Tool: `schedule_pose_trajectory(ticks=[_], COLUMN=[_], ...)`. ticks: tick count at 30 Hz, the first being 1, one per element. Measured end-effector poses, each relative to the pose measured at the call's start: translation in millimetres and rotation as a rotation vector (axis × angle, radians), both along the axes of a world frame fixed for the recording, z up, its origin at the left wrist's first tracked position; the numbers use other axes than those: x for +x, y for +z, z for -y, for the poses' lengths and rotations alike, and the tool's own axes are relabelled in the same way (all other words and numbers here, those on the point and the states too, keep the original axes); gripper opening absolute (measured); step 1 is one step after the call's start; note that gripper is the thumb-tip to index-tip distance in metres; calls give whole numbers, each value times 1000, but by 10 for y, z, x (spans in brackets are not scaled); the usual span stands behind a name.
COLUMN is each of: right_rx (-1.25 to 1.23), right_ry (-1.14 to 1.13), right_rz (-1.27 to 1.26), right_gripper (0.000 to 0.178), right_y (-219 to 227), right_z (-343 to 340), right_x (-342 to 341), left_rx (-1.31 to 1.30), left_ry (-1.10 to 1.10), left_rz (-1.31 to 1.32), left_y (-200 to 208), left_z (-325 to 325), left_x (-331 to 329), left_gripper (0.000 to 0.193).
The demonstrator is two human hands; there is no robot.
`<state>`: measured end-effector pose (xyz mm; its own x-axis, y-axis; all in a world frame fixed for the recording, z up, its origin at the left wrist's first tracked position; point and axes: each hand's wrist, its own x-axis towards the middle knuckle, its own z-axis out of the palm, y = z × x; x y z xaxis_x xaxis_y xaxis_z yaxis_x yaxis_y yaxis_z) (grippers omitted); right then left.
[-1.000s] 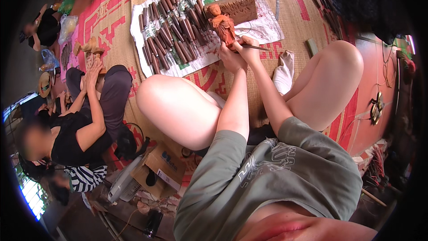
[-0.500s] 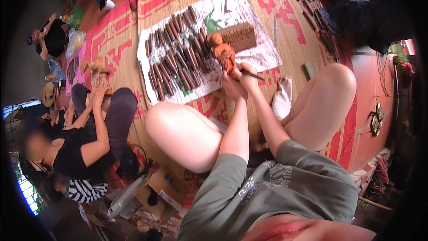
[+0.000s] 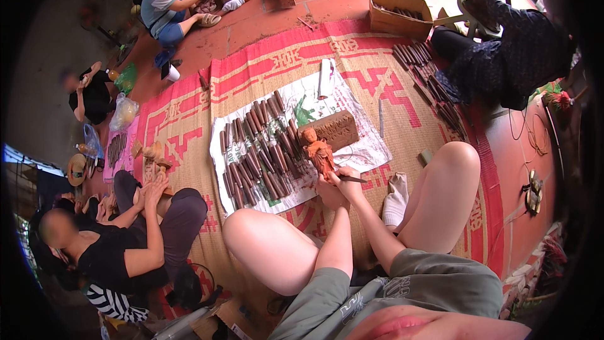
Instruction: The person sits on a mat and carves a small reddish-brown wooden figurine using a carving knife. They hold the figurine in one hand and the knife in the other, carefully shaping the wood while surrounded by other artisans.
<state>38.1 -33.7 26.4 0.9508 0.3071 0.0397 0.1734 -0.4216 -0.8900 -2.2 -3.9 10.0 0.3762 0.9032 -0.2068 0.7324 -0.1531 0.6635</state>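
A: What was closest w/ writing on it?
B: The grey-green shirt (image 3: pixel 440 277). Pale lettering (image 3: pixel 350 305) across the chest, but creased & foreshortened.
A: And the hands?
B: L hand (image 3: pixel 332 194) was curled round the base of a reddish-brown carved figurine (image 3: pixel 319 156), fingers mostly closed; exact finger placement was too small to tell. R hand (image 3: pixel 348 179) was just beside it, fingers bent in on a thin dark tool (image 3: pixel 353 179), one end sticking out to the R.
A: Where was the figurine, exactly?
B: Held up over the near part of a white cloth (image 3: pixel 368 151), head leaning a bit L, by a brown block (image 3: pixel 336 131). Couldn't tell if they touched. Block had rows of marks, too small to make out.
A: Cloth printed too?
B: Yeah, a green graphic (image 3: pixel 306 112), + more green print btwn rows of dark-handled tools (image 3: pixel 258 157) on the L half.
A: Further out?
B: Straw mat (image 3: pixel 270 77) w/ red bands & patterned motifs. A co-worker (image 3: pixel 119 249) sat L, near pale wood pieces (image 3: pixel 154 150). Far side: cardboard box (image 3: pixel 393 24) & other ppl (image 3: pixel 165 3) on red tile floor (image 3: pixel 333 9).
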Motion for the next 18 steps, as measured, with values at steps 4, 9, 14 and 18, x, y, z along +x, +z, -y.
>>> schedule_pose_trajectory(ticks=[4,9,14,18], right_rx=[50,113,-51,86], right_ry=[41,-12,83,11], right_rz=[89,127,16,106], right_gripper=[22,24,24,22], right_y=[-67,-133,-24,-150], right_z=[-20,-22,9,-6], right_x=[13,26,-4,31], left_rx=[142,76,94,118], left_ry=[24,-10,5,-12], left_rz=[70,30,51,66], left_y=[-235,-131,-202,-165], left_z=[-24,39,-18,42], left_x=[-32,-24,-61,-33], left_gripper=[48,51,51,48])
